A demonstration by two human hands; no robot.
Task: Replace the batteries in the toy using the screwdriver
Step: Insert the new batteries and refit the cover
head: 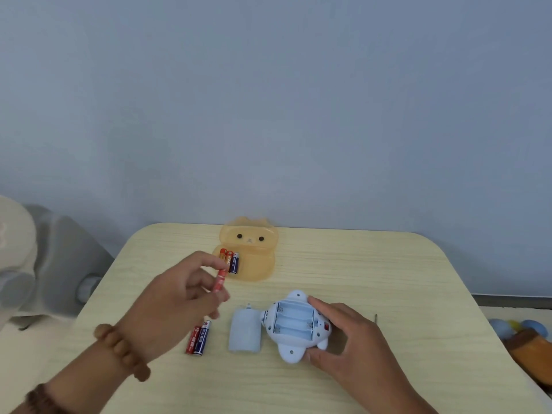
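On the pale wood-grain table [373,264], seen from the head camera, everything sits within easy reach of both hands. Left hand [167,306] is up off the surface, thumb and fingertips pinched tight around 1 red battery [220,280], which tilts with its top end toward the orange case. A beaded bracelet [125,351] wraps that wrist, and a darker band [38,398] shows lower on the forearm.

Right hand [355,336] is clamped on the toy [295,325], a white-and-blue piece lying on its back near the middle of the table, thumb at its near edge and fingers curled over the far right side. The toy's battery compartment [294,322] faces up, uncovered, and its 3 slots show bare springs and contacts. A small red switch [326,327] sits just right of the compartment.

Just left of the toy, the pale blue battery cover [244,330] lies flat on the table, apart from the body. Further left, 2 loose batteries [198,339], 1 red and 1 blue, rest side by side, touching, partly under the left hand.

At the far edge, an orange translucent bear-faced case [254,264] lies open, lid up, with 3 batteries [230,261] bunched in its left side. To the right of the right hand, a thin metal tip [376,318] pokes up; I cannot tell whether it is the screwdriver.
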